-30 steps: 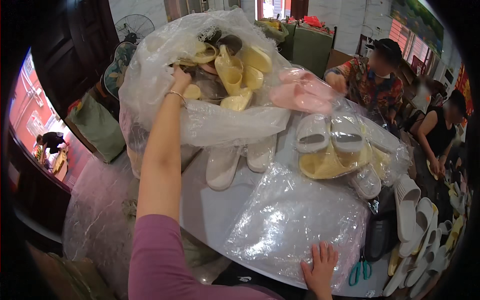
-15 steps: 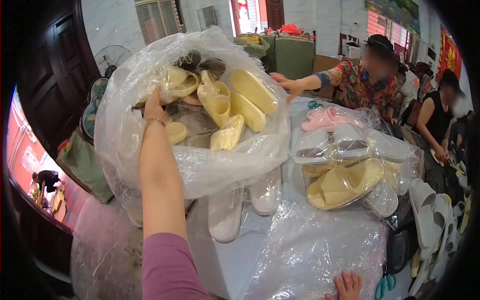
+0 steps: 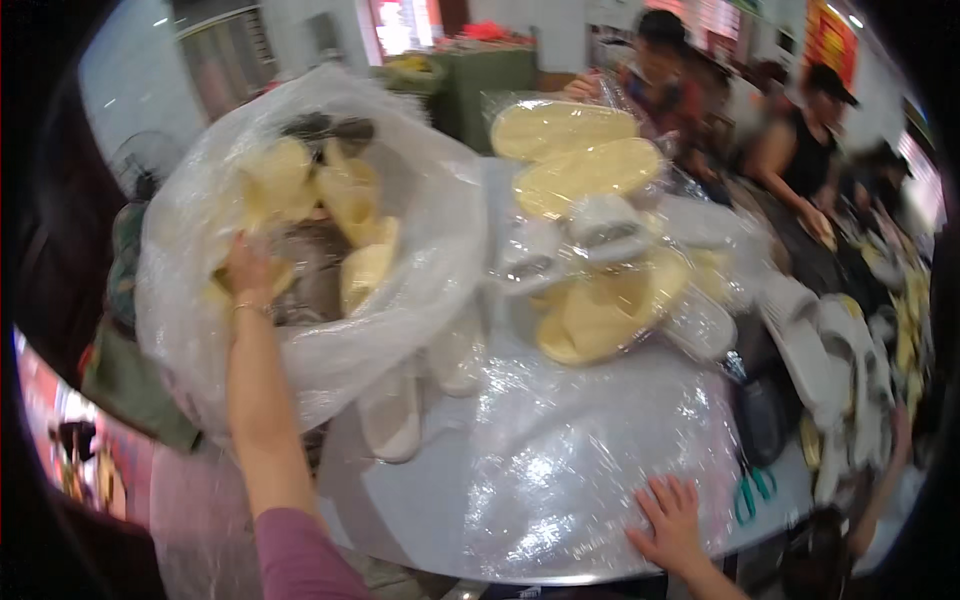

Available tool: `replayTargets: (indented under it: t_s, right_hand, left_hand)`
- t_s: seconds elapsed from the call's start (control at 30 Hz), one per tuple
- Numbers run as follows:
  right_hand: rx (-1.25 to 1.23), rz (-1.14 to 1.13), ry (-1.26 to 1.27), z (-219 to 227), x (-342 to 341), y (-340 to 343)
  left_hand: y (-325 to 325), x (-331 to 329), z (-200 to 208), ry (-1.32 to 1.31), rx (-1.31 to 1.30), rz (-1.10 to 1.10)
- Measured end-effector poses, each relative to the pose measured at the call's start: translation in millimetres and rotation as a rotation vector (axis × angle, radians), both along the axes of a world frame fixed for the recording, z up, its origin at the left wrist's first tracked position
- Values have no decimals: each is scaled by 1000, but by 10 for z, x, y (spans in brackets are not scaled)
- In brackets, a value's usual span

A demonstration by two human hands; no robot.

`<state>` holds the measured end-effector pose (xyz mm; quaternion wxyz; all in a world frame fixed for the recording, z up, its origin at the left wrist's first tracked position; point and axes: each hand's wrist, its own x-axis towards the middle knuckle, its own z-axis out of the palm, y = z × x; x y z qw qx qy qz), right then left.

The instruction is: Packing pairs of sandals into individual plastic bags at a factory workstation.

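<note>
My left hand (image 3: 252, 272) reaches into a large translucent plastic sack (image 3: 430, 270), beside a partly hidden yellow slipper. Motion smears its fingers, so a grip cannot be told. Further in are more yellow slippers (image 3: 352, 195) and a dark brown wrapped item (image 3: 315, 265). My right hand (image 3: 668, 522) lies flat, fingers spread, on the clear plastic wrap (image 3: 590, 450) covering the table. Right of the sack, a wrapped pair of yellow slippers (image 3: 585, 178), soles showing, tops a pile of wrapped grey slippers (image 3: 605, 228) and yellow slippers (image 3: 610, 315).
Two light grey slippers (image 3: 392, 415) lie against the sack's front. Green-handled scissors (image 3: 752, 492) lie right of my right hand. Many unwrapped slippers (image 3: 830, 350) cover the right side. A co-worker (image 3: 660, 70) stands opposite; another person (image 3: 800, 140) works at the right.
The co-worker has moved the wrapped yellow pair from the sack onto the pile, covering the pink slippers. My left hand has moved lower in the sack. The view has swung right.
</note>
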<state>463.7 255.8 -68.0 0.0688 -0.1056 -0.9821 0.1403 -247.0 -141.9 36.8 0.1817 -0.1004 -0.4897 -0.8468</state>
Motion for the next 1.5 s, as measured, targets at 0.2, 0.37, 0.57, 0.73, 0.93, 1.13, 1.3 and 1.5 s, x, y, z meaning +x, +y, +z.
replayTargets:
  t_s: [0.2, 0.37, 0.57, 0.73, 0.93, 1.13, 1.3, 1.5]
  right_hand:
    - [14, 23, 61, 97, -47, -24]
    - [40, 56, 70, 73, 118, 34]
    - [35, 84, 112, 41, 134, -24]
    - [51, 107, 143, 39, 119, -48]
    - [32, 87, 146, 16, 139, -11]
    - [17, 137, 150, 63, 47, -36]
    - [-55, 213, 198, 29, -86, -259]
    - [-2, 139, 132, 24, 62, -70]
  left_hand:
    - [582, 1117, 575, -169, 257, -371]
    - [1795, 2463, 1113, -259, 212, -256]
    - [2560, 3375, 1585, -155, 250, -573]
    - [3378, 3704, 1836, -109, 373, -938]
    - [4219, 3712, 1304, -156, 281, -1110]
    - [4337, 2802, -90, -446, -327, -479]
    - [3766, 2253, -18, -222, -529, 36]
    - [2824, 2207, 647, 251, -1170, 313]
